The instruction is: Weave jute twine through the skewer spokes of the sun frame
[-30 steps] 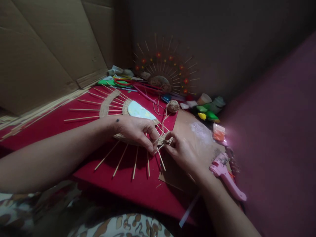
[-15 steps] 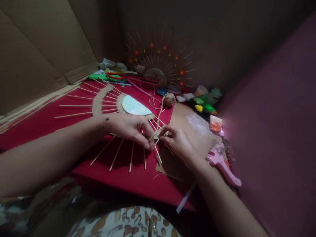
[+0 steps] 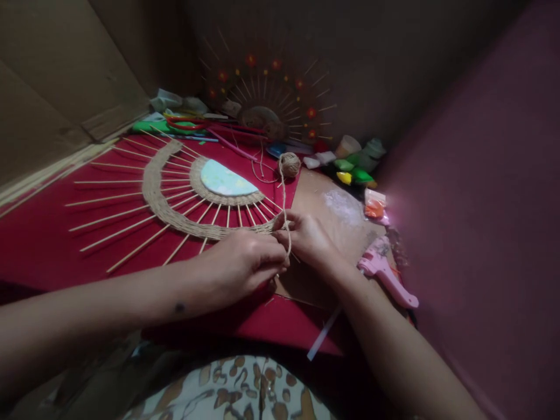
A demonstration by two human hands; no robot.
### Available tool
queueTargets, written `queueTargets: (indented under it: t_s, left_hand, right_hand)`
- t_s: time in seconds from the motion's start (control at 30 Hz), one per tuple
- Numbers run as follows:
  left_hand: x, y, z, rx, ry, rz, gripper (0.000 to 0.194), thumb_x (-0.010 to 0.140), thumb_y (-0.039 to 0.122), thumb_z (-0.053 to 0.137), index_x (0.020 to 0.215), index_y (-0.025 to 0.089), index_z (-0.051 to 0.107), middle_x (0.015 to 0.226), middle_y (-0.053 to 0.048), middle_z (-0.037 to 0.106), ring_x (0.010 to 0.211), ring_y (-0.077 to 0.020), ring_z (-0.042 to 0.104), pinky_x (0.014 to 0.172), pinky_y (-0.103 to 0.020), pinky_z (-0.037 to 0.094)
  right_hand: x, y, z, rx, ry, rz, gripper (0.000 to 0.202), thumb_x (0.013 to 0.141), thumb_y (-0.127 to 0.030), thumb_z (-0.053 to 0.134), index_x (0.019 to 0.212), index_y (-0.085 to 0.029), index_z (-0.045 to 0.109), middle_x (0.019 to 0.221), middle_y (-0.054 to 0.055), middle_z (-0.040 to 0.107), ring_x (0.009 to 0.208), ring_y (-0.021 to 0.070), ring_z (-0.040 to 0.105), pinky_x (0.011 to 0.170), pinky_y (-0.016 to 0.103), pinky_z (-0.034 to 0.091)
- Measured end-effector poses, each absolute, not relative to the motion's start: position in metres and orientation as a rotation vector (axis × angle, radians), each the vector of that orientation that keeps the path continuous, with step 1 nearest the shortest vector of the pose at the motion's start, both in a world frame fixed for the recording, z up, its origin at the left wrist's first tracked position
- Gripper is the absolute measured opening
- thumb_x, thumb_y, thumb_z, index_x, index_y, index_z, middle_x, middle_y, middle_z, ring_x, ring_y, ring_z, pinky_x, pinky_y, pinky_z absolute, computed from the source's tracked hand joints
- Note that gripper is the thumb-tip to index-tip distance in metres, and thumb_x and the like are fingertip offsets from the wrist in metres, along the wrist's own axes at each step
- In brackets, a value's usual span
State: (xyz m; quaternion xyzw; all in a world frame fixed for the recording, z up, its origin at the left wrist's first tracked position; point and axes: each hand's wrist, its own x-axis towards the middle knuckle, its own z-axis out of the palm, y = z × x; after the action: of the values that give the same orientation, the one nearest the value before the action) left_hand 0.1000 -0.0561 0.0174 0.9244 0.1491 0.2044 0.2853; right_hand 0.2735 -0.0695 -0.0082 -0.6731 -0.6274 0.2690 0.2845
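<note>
A fan-shaped piece of thin sticks with a woven twine band (image 3: 153, 189) lies on the red cloth (image 3: 39, 245). Its inner edge has a pale blue half-disc (image 3: 230, 178). My left hand (image 3: 254, 259) is closed at the front of the band's right end, pinching the twine. My right hand (image 3: 306, 233) has its fingers closed on the band's end, close beside my left fingertips. Twine (image 3: 284, 198) runs from a ball (image 3: 289, 165) down over my right fingers to my left hand.
A brown board (image 3: 315, 198) lies under my right wrist. A pink glue gun (image 3: 387, 271) with a glue stick is to the right. Scissors (image 3: 186, 122) and coloured clay packets (image 3: 361, 175) sit at the back. A flowered stick fan (image 3: 266, 99) stands behind.
My left hand has moved forward and down toward me, off the middle of the band, and its fingers have closed. The twine now crosses over my right fingers. The view has shifted slightly.
</note>
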Motion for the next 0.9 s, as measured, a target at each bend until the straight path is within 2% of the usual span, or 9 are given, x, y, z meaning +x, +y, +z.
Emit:
queueTargets:
  t_s: [0.1,0.17,0.27,0.37,0.43,0.53,0.63,0.73,0.9]
  left_hand:
    - [0.101,-0.071,0.003,2.612,0.266,0.708,0.023,0.09,0.011,0.046,0.085,0.013,0.068,0.084,-0.006,0.067,0.076,-0.0138,0.059,0.067,-0.023,0.049]
    - [0.102,-0.08,-0.009,2.71,0.178,0.751,0.027,0.092,0.009,0.04,0.088,0.012,0.066,0.085,-0.008,0.066,0.084,-0.0164,0.059,0.082,-0.031,0.051]
    - [0.103,-0.089,-0.024,2.862,0.018,0.834,0.027,0.091,0.005,0.038,0.091,0.009,0.065,0.084,-0.009,0.066,0.091,-0.0196,0.059,0.104,-0.046,0.041]
    - [0.098,-0.09,-0.03,2.943,-0.024,0.871,0.023,0.091,0.009,0.043,0.095,0.01,0.065,0.09,-0.009,0.068,0.105,-0.0238,0.058,0.112,-0.051,0.034]
    - [0.092,-0.087,-0.027,2.903,-0.01,0.883,0.024,0.092,0.01,0.042,0.094,0.011,0.065,0.094,-0.009,0.07,0.113,-0.0241,0.055,0.111,-0.049,0.035]
    - [0.08,-0.081,-0.019,2.792,-0.005,0.834,0.024,0.093,0.008,0.042,0.088,0.013,0.065,0.1,-0.009,0.07,0.115,-0.0222,0.054,0.103,-0.039,0.044]
    - [0.067,-0.078,-0.014,2.719,0.053,0.789,0.022,0.092,0.009,0.044,0.086,0.013,0.064,0.098,-0.011,0.068,0.106,-0.0208,0.057,0.088,-0.032,0.051]
    - [0.057,-0.079,-0.017,2.701,0.193,0.827,0.023,0.093,0.011,0.042,0.089,0.015,0.064,0.091,-0.01,0.066,0.092,-0.0193,0.058,0.074,-0.03,0.051]
    - [0.056,-0.086,-0.022,2.604,0.271,0.881,0.022,0.09,0.011,0.048,0.104,0.019,0.062,0.099,-0.009,0.065,0.084,-0.0147,0.059,0.071,-0.024,0.05]
  right_hand:
    - [0.274,-0.069,-0.01,-1.801,-1.694,0.702,0.009,0.072,-0.016,0.059,0.077,-0.021,0.063,0.067,-0.001,0.063,0.063,0.0125,0.055,0.057,0.021,0.039]
    - [0.273,-0.07,-0.01,-1.805,-1.705,0.692,0.009,0.073,-0.017,0.058,0.078,-0.022,0.063,0.067,-0.002,0.063,0.062,0.0126,0.055,0.057,0.021,0.038]
    - [0.273,-0.071,-0.009,-1.818,-1.718,0.673,0.009,0.074,-0.018,0.057,0.078,-0.023,0.064,0.064,-0.002,0.061,0.059,0.0121,0.053,0.055,0.021,0.036]
    - [0.272,-0.071,-0.007,-1.837,-1.725,0.65,0.011,0.075,-0.019,0.057,0.08,-0.023,0.065,0.062,-0.003,0.06,0.057,0.0115,0.05,0.054,0.021,0.035]
    - [0.272,-0.071,-0.006,-1.839,-1.73,0.646,0.01,0.075,-0.019,0.057,0.08,-0.022,0.065,0.063,-0.003,0.06,0.058,0.0115,0.05,0.054,0.021,0.035]
    - [0.271,-0.071,-0.003,-1.85,-1.739,0.649,0.011,0.075,-0.018,0.056,0.08,-0.022,0.066,0.065,-0.002,0.061,0.059,0.0113,0.05,0.054,0.021,0.035]
    - [0.27,-0.072,-0.002,-1.874,-1.743,0.648,0.012,0.075,-0.019,0.056,0.08,-0.022,0.067,0.065,-0.002,0.06,0.059,0.0111,0.05,0.054,0.021,0.035]
    - [0.271,-0.072,-0.002,-1.872,-1.738,0.651,0.01,0.075,-0.019,0.057,0.079,-0.022,0.066,0.064,-0.001,0.059,0.057,0.0109,0.05,0.052,0.021,0.034]
    - [0.271,-0.072,-0.004,-1.862,-1.728,0.668,0.01,0.075,-0.02,0.057,0.079,-0.022,0.066,0.063,-0.001,0.058,0.054,0.0109,0.048,0.05,0.023,0.034]
